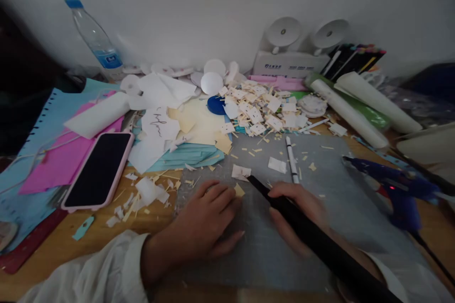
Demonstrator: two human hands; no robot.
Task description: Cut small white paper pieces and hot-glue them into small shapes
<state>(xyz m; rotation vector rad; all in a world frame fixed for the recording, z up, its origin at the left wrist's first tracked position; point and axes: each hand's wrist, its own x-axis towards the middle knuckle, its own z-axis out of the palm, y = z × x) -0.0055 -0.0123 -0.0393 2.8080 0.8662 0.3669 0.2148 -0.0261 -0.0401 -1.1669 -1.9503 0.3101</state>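
My right hand (302,213) is wrapped round a long black tool (309,227) with a narrow tip; I cannot tell its exact kind. The tip meets the lower right edge of a small white paper piece (241,172) on the grey cutting mat (256,265). My left hand (209,218) rests palm down at the mat's left side, thumb apart from the fingers and nothing seen in it. A yellow paper scrap (239,191) lies by its fingertips. Just to the right are another white paper piece (277,165) and a white marker pen (292,158).
Small cut paper pieces (256,109) are heaped behind the mat. A blue glue gun (394,184) with a red light lies on the right. To the left are a phone (97,170), coloured paper sheets (57,165) and scraps; a water bottle (95,40) stands behind.
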